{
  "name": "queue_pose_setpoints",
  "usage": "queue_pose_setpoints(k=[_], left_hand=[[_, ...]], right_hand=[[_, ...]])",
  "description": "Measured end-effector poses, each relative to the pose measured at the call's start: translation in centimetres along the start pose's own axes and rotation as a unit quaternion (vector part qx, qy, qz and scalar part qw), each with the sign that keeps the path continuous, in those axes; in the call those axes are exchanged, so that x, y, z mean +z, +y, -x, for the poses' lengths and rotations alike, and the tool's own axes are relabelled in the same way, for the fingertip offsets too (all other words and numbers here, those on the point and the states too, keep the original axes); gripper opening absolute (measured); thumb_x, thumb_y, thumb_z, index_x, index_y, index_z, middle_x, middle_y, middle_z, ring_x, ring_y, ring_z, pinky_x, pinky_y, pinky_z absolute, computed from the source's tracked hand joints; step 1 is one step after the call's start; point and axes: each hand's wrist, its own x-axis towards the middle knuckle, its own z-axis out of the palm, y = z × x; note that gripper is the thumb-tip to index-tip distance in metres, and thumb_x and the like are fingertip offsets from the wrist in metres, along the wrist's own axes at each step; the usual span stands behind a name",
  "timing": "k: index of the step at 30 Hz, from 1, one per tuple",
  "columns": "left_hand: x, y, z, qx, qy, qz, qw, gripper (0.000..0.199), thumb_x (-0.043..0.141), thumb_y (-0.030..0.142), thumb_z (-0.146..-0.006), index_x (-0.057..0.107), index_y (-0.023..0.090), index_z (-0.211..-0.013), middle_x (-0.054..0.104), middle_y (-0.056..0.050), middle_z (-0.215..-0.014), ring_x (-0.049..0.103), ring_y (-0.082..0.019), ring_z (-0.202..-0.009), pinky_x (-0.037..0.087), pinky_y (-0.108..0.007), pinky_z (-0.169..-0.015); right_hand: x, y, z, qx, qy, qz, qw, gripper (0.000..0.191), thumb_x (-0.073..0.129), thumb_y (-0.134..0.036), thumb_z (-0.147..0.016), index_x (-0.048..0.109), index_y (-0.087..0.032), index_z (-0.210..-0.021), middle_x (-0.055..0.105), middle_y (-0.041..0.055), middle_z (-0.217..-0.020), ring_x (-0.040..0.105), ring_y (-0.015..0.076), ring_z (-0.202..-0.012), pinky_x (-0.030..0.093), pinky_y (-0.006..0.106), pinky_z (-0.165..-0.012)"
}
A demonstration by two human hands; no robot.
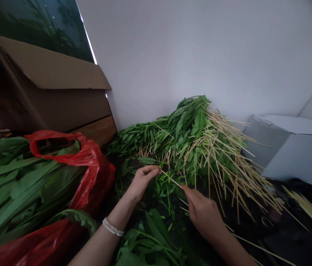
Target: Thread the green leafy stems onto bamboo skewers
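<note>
My left hand [144, 179], wearing a white bead bracelet on its wrist, pinches the stem end of a narrow green leaf [148, 161] between thumb and fingers. A thin wooden stick [174, 181] runs from those fingertips to my right hand [203, 211], which is closed around its lower part. Just behind both hands lies a big pile of green leaves [183, 123], many fixed on pale sticks [225, 147] that fan out to the right. Loose leaves [151, 240] lie in front, between my forearms. Exactly how stem and stick meet is hidden by my left fingertips.
A red plastic bag [97, 166] full of long leaves [20, 184] stands on the left, with an open cardboard box [53, 74] behind it. At the right are a white box [297, 147] and a bundle of pale sticks [309, 208]. A white wall [200, 48] closes the back.
</note>
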Motion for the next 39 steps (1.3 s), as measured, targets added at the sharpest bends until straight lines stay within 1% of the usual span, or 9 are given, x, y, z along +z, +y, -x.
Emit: queue_pose_setpoints(k=[4,10,15,18,20,24,28,35,39], left_hand=[[-0.05,0.01,0.01,0.012,0.000,-0.023,1.000,0.027,0.081,0.032,-0.064,0.074,0.014,-0.082,0.074,-0.004,-0.076,0.065,-0.012,-0.069,0.048,-0.022,-0.071],[-0.09,0.11,0.03,0.037,-0.004,-0.077,0.996,0.025,0.080,0.033,-0.065,0.074,0.014,-0.080,0.073,-0.004,-0.076,0.063,-0.013,-0.071,0.047,-0.022,-0.073],[-0.10,-0.02,0.10,0.009,-0.046,-0.040,0.998,0.023,0.077,0.033,-0.069,0.072,0.014,-0.080,0.071,-0.003,-0.075,0.062,-0.011,-0.067,0.046,-0.021,-0.069],[-0.16,-0.14,0.03,-0.001,-0.045,-0.013,0.999,0.027,0.080,0.031,-0.066,0.071,0.015,-0.085,0.071,-0.003,-0.076,0.062,-0.011,-0.069,0.046,-0.021,-0.070],[-0.23,-0.22,-0.06,-0.010,-0.040,-0.008,0.999,0.028,0.080,0.031,-0.065,0.071,0.014,-0.085,0.071,-0.003,-0.076,0.062,-0.011,-0.069,0.046,-0.022,-0.070],[-0.30,-0.38,-0.16,0.006,-0.035,-0.044,0.998,0.025,0.080,0.032,-0.065,0.072,0.014,-0.079,0.071,-0.003,-0.074,0.061,-0.011,-0.068,0.045,-0.021,-0.071],[-0.23,-0.46,-0.11,0.006,-0.033,-0.070,0.997,0.025,0.080,0.033,-0.065,0.072,0.014,-0.079,0.071,-0.003,-0.073,0.061,-0.012,-0.068,0.045,-0.023,-0.072],[-0.27,-0.40,-0.09,0.011,-0.058,-0.083,0.995,0.024,0.079,0.034,-0.065,0.072,0.014,-0.077,0.071,-0.003,-0.072,0.061,-0.013,-0.068,0.044,-0.024,-0.074],[-0.17,-0.36,0.01,0.007,-0.054,-0.100,0.994,0.024,0.079,0.035,-0.064,0.072,0.015,-0.076,0.070,-0.002,-0.074,0.060,-0.012,-0.068,0.043,-0.024,-0.073]], right_hand=[[-0.07,-0.06,-0.01,0.004,-0.005,-0.003,1.000,0.043,0.031,-0.010,-0.089,0.056,-0.014,-0.123,0.067,0.0072,-0.087,0.068,0.0185,-0.077,0.052,0.026,-0.066],[0.14,-0.05,0.07,0.000,0.004,0.000,1.000,0.043,0.032,-0.009,-0.088,0.058,-0.014,-0.122,0.068,0.0075,-0.087,0.068,0.0181,-0.077,0.053,0.026,-0.067],[0.18,-0.06,0.10,-0.002,0.004,-0.011,1.000,0.043,0.032,-0.009,-0.088,0.057,-0.013,-0.123,0.067,0.0082,-0.088,0.067,0.0175,-0.078,0.053,0.026,-0.070],[0.21,-0.08,0.11,-0.002,0.004,-0.006,1.000,0.043,0.032,-0.010,-0.089,0.057,-0.013,-0.123,0.068,0.0080,-0.088,0.067,0.0174,-0.077,0.052,0.025,-0.067],[0.23,-0.08,0.12,-0.005,0.002,-0.001,1.000,0.043,0.032,-0.009,-0.088,0.057,-0.013,-0.123,0.068,0.0076,-0.087,0.067,0.0171,-0.076,0.052,0.024,-0.066],[0.24,-0.17,0.16,0.003,-0.010,0.006,1.000,0.043,0.032,-0.009,-0.088,0.056,-0.013,-0.123,0.068,0.0069,-0.086,0.066,0.0169,-0.072,0.051,0.024,-0.062],[0.14,-0.41,0.18,0.009,-0.019,0.006,1.000,0.044,0.031,-0.009,-0.087,0.056,-0.013,-0.124,0.068,0.0078,-0.088,0.066,0.0165,-0.073,0.051,0.024,-0.063],[0.14,-0.55,0.19,0.022,-0.023,0.001,0.999,0.044,0.031,-0.008,-0.087,0.056,-0.015,-0.123,0.069,0.0082,-0.090,0.066,0.0158,-0.078,0.051,0.023,-0.068],[0.23,-0.44,0.21,0.021,-0.036,0.003,0.999,0.044,0.031,-0.009,-0.087,0.055,-0.015,-0.124,0.068,0.0072,-0.089,0.066,0.0166,-0.075,0.051,0.024,-0.065]])
